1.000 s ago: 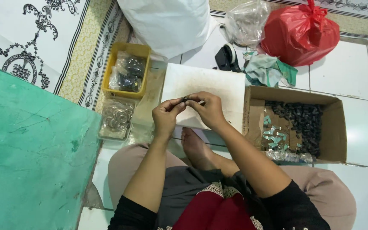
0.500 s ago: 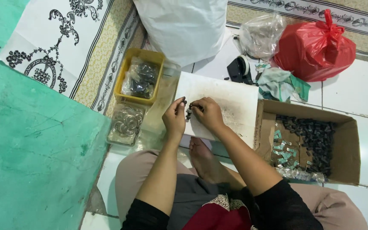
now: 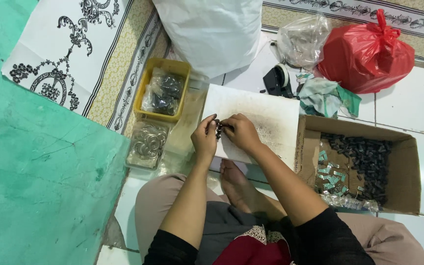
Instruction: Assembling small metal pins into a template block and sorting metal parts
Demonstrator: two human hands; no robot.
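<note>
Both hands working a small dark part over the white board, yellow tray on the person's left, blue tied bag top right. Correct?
Not quite: in the head view the tied bag is red, not blue. The left hand, right hand, small dark part, white board and yellow tray are as stated.

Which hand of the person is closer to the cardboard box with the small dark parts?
The right hand. It is over the white board, nearer the cardboard box at the right. The left hand is further from the box, on the side of the yellow tray.

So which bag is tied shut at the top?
The red plastic bag at the far right. Its top is knotted, while the clear bag beside it sits crumpled with no knot visible.
</note>
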